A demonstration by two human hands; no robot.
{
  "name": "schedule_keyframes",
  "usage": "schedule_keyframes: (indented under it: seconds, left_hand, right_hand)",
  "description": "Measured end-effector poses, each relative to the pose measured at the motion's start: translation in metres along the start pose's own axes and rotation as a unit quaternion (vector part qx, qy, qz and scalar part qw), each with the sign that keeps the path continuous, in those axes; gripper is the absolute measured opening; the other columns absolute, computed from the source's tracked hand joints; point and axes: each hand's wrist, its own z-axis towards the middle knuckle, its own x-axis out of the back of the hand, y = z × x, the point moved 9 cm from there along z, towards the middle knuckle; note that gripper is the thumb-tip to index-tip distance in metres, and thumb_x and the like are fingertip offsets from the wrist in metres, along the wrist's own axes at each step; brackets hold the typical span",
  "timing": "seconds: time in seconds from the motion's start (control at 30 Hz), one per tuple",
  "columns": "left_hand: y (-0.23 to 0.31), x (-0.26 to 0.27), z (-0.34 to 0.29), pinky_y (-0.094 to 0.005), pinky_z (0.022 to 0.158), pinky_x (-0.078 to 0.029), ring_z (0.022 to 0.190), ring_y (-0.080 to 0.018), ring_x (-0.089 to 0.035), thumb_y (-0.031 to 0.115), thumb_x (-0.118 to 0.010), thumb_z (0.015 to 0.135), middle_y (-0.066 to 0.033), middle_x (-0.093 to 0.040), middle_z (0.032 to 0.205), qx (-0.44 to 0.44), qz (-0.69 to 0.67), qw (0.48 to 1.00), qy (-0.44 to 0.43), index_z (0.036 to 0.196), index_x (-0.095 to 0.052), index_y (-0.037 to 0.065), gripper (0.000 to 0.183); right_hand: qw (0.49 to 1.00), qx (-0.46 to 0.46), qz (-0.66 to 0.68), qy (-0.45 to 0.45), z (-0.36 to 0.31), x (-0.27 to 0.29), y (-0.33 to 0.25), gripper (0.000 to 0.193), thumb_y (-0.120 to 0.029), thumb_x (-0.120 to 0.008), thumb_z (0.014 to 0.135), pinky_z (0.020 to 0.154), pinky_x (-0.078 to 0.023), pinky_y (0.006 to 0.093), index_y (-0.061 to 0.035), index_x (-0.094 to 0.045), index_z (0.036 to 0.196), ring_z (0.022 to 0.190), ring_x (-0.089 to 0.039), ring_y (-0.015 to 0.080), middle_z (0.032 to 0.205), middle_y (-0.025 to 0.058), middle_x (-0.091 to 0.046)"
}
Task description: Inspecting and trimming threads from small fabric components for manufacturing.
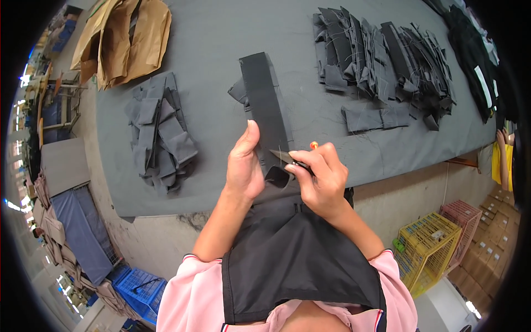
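Note:
A long dark fabric strip [265, 105] lies on the grey-covered table, its near end curled up by my hands. My left hand [244, 169] is at the strip's left edge, thumb raised off the cloth; its fingers pass out of sight behind the near end. In my right hand [325, 182] are small thread snips [281, 156], with a pointed grey blade and a dark handle, closed in my fingers. The blade points left, over the strip near its curled end. An orange-yellow tip [314, 145] shows above my right fingers. A smaller dark piece [239, 92] sticks out under the strip's left side.
Left on the table [215, 33] is a pile of dark fabric pieces [160, 133], with a brown paper bag [124, 44] behind. Bundled fraying strips [359, 52] and a short strip [376, 118] lie right. Yellow crate [428, 249] and blue crate [138, 290] stand below the table's height.

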Motion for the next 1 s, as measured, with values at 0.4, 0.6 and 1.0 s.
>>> schedule_keyframes:
  seconds: [0.4, 0.6, 1.0]
  left_hand:
    - [-0.004, -0.010, -0.005, -0.0351, 0.077, -0.050, 0.085, -0.0235, -0.059, 0.039, -0.034, 0.095, -0.0151, -0.058, 0.096, 0.024, 0.021, 0.999, 0.005, 0.106, -0.051, -0.002, 0.045]
    - [-0.008, -0.014, -0.008, -0.0324, 0.072, -0.051, 0.084, -0.0205, -0.058, 0.037, -0.034, 0.095, -0.0134, -0.057, 0.092, 0.043, 0.024, 0.999, -0.007, 0.105, -0.051, -0.001, 0.043]
    - [-0.024, -0.017, -0.005, -0.0264, 0.053, -0.043, 0.060, -0.0134, -0.047, 0.021, -0.039, 0.093, -0.0050, -0.048, 0.071, 0.091, -0.079, 0.984, -0.133, 0.124, -0.040, -0.005, 0.040]
  right_hand:
    - [0.999, -0.019, 0.000, 0.046, -0.005, 0.017, 0.016, 0.027, -0.006, -0.073, 0.066, 0.052, -0.046, 0.0274, -0.0050, -0.061, 0.090, 0.057, -0.053, 0.0177, 0.075, 0.0063, -0.053]
    - [0.997, -0.047, -0.010, 0.052, -0.010, 0.020, 0.016, 0.026, -0.005, -0.073, 0.066, 0.059, -0.047, 0.0313, -0.0045, -0.061, 0.088, 0.057, -0.053, 0.0185, 0.071, 0.0053, -0.053]
    - [0.981, -0.134, 0.138, 0.024, -0.010, 0.006, 0.027, 0.023, 0.002, -0.069, 0.068, 0.049, -0.043, 0.0249, -0.0027, -0.060, 0.089, 0.057, -0.050, 0.0123, 0.076, 0.0062, -0.049]
